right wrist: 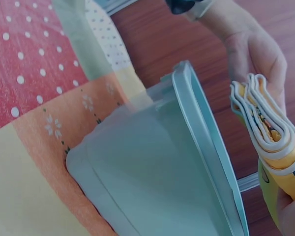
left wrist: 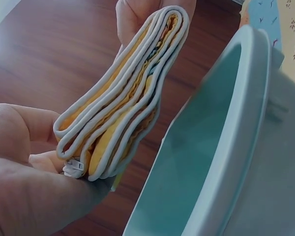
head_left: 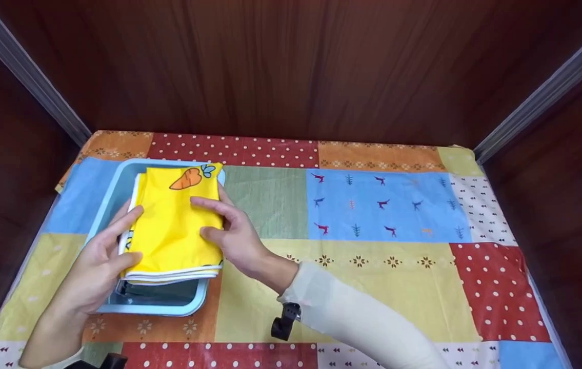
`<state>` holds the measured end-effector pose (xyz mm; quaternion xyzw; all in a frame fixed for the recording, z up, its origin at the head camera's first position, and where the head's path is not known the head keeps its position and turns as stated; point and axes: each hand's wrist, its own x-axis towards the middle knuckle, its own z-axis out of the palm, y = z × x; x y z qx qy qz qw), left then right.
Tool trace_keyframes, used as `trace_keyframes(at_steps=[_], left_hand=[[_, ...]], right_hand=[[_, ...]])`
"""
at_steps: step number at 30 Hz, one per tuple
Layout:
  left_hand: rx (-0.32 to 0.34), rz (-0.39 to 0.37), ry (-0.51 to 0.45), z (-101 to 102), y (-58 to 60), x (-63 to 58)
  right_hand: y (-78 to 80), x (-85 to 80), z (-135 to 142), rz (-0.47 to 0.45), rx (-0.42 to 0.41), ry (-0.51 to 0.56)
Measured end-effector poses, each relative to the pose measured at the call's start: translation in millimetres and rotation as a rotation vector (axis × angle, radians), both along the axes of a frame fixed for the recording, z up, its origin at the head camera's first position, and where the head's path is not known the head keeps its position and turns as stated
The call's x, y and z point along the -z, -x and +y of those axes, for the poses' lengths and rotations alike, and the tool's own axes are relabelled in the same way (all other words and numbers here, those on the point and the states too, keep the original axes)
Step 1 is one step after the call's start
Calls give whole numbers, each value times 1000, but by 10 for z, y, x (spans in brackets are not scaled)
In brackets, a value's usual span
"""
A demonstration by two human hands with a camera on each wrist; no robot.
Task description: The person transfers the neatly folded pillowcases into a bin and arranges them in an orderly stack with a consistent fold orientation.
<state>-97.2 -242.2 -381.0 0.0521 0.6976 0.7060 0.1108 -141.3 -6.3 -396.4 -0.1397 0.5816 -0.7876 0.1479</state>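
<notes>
A folded yellow cushion cover with a carrot print, white piped edges and several layers is held above a light blue plastic bin. A small white zipper pull shows at the lower end of the folds in the left wrist view. My left hand grips the cover's left edge, its thumb and a finger on the top face. On the opposite edge my right hand holds it, with thumb and index finger on top and other fingers behind. The cover hides most of the bin's inside.
A patchwork-patterned tablecloth covers the table, stretching to the right of the bin. Dark wood panels rise behind the table and on both sides. The bin's rim stands well above the tabletop.
</notes>
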Motion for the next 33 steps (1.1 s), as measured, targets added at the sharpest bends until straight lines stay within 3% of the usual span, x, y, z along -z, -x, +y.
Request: trace_keyframes(at_steps=[13,33], left_hand=[[30,-20,98,-228,62,47],[38,-24,110,-413,123,64]], right_hand=[[-45,15,-104,-32,-31,-60],[-11,-37,-172,-45,-104,-137]])
